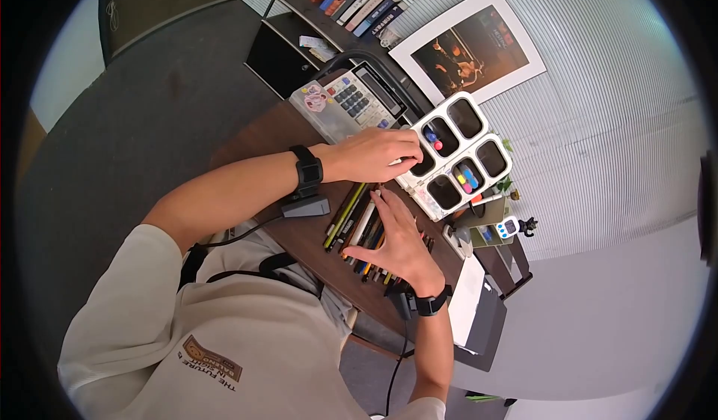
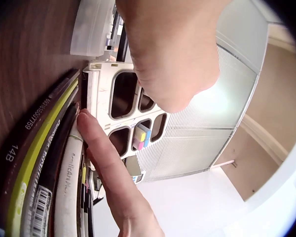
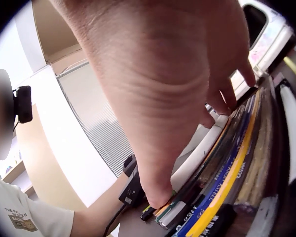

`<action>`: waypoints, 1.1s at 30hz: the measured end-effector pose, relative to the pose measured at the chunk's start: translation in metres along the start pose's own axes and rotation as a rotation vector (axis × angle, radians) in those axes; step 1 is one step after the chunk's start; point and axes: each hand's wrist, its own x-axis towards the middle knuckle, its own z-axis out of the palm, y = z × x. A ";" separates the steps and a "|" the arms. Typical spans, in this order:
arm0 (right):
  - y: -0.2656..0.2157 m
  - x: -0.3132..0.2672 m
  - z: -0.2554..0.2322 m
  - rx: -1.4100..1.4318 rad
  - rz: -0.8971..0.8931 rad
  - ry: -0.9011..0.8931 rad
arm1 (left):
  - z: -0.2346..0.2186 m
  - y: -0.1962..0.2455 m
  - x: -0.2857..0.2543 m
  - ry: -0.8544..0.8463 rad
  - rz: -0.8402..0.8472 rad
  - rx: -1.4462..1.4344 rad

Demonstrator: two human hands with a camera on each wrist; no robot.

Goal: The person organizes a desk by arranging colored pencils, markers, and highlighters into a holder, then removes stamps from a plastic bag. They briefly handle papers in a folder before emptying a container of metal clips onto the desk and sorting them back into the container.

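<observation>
A white desk organizer [image 1: 479, 148] with several rounded compartments stands at the desk's far side. In the head view my left hand [image 1: 374, 154] is over its near left compartment, fingers bent down across the rim. In the left wrist view the palm hides those fingertips; I cannot tell what they hold. My right hand [image 1: 400, 240] spreads over a row of pencils and pens [image 1: 336, 229], palm down, thumb and index finger wide apart. A white acrylic marker [image 2: 66, 182] lies between them; the right index fingertip is at its far end, the thumb [image 3: 158, 195] near the other.
Colourful markers [image 1: 467, 178] stand in one compartment. Left of the organizer is a large calculator [image 1: 359, 98] beside a translucent case [image 1: 318, 109]. Behind are a framed picture [image 1: 471, 50] and books [image 1: 359, 5]. Right of it, papers [image 1: 467, 293] lie on the desk.
</observation>
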 end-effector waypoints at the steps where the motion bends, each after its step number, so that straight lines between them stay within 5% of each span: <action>1: 0.001 0.001 0.000 0.000 0.004 -0.023 | 0.000 -0.001 0.000 -0.012 -0.023 -0.010; 23: -0.003 0.005 -0.004 0.036 0.015 0.002 | 0.000 -0.001 -0.001 -0.016 -0.024 0.012; 29: 0.010 0.018 -0.038 0.013 0.064 0.421 | 0.006 -0.005 0.002 0.086 -0.003 0.035; 33: 0.014 0.044 -0.054 -0.035 0.140 0.527 | -0.002 0.001 0.004 0.112 -0.131 0.010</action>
